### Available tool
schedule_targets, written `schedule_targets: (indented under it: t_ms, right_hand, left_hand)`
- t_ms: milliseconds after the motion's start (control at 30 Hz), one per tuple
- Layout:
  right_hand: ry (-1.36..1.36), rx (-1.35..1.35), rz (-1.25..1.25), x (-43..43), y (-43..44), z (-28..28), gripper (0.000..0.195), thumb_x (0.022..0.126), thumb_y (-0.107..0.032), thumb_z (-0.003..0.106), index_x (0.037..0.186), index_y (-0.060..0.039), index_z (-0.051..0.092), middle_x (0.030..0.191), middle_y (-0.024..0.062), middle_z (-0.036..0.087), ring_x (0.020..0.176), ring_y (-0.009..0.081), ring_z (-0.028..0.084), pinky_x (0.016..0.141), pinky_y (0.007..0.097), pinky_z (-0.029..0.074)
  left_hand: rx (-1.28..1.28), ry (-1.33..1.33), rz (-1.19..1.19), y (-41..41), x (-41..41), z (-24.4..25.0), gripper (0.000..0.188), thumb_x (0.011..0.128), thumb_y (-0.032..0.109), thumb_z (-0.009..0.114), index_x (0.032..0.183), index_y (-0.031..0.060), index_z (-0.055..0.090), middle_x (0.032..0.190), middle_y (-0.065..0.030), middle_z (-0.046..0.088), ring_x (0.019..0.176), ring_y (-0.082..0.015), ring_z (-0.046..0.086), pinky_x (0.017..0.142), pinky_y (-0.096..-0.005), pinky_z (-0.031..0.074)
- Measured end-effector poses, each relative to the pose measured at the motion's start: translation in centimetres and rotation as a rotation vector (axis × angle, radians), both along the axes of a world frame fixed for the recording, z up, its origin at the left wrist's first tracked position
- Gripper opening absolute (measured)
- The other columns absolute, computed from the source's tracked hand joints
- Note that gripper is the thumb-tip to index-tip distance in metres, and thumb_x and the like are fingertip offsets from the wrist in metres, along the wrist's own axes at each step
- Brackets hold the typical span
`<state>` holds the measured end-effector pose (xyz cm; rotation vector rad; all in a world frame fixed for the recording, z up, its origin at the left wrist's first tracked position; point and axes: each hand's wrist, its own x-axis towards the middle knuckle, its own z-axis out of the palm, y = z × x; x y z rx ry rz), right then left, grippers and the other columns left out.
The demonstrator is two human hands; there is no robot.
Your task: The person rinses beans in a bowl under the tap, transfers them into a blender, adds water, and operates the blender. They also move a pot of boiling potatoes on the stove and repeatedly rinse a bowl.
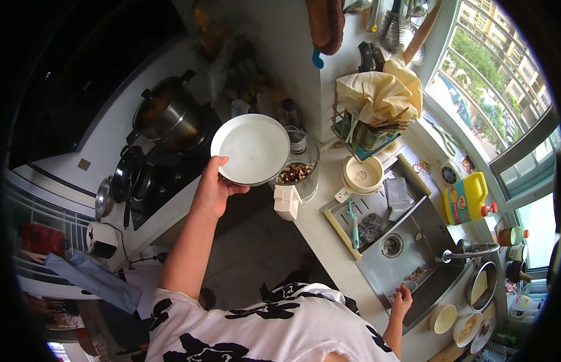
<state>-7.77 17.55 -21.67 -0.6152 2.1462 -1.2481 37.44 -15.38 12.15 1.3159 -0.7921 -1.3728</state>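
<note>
My left hand (216,188) grips the rim of a white bowl (253,148), thumb on the inner edge and fingers beneath. The bowl looks empty or holds clear liquid; I cannot tell. Just right of it, partly behind it, a clear blender jug (311,183) with a cream handle (287,202) stands at the counter's edge, with mixed beans or nuts (295,173) inside. My right hand (401,297) is by the near edge of the steel sink (414,267), fingers curled; whether it holds something small cannot be told.
At left, a steel steamer pot (165,113) and black pans (126,174) are on and beside the stove. Around the sink are a cream strainer basket (363,175), a peeler (354,225), a steel scourer (371,227), a yellow detergent jug (466,199), the faucet (475,250) and bowls (443,319).
</note>
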Motion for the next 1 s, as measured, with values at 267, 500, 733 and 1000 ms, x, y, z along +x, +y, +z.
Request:
schedule_targets:
  t_ms: [267,500,733,1000]
  right_hand:
    - [0.009,0.007,0.026,0.0,-0.4,0.7,0.027,0.082,0.004,0.048,0.108,0.0057,0.058,0.089,0.0112,0.064,0.071,0.0138,0.059,0.066,0.0257,0.05]
    - [0.021,0.001,0.023,0.2,-0.3,0.4,0.027,0.082,0.003,0.048,0.106,0.0049,0.059,0.089,0.0106,0.065,0.071,0.0139,0.059,0.066,0.0265,0.05]
    - [0.002,0.022,0.062,0.3,-0.4,0.4,0.026,0.084,0.002,0.049,0.108,0.0052,0.057,0.092,0.0114,0.064,0.074,0.014,0.06,0.066,0.0256,0.05]
    - [-0.049,0.002,0.041,0.2,-0.6,0.5,0.027,0.084,0.004,0.048,0.108,0.0052,0.058,0.093,0.0114,0.064,0.082,0.0154,0.062,0.07,0.0269,0.052]
  left_hand:
    - [0.022,-0.112,0.008,-2.1,2.6,-1.2,0.058,0.076,0.039,0.055,0.116,-0.0031,0.048,0.095,-0.0142,0.058,0.072,-0.0204,0.062,0.054,-0.0305,0.054]
    - [0.015,-0.216,0.006,-3.3,2.7,-1.0,0.055,0.076,0.038,0.054,0.114,-0.0013,0.051,0.09,-0.0123,0.059,0.067,-0.0187,0.061,0.052,-0.0288,0.053]
    - [0.023,-0.272,0.006,-3.5,2.8,-0.8,0.052,0.077,0.038,0.052,0.113,0.0001,0.052,0.086,-0.0103,0.059,0.064,-0.0167,0.06,0.05,-0.0274,0.051]
    - [-0.005,-0.417,0.042,-4.1,2.3,-0.2,0.051,0.079,0.039,0.05,0.113,0.0012,0.052,0.083,-0.0099,0.06,0.06,-0.0136,0.058,0.049,-0.0253,0.049]
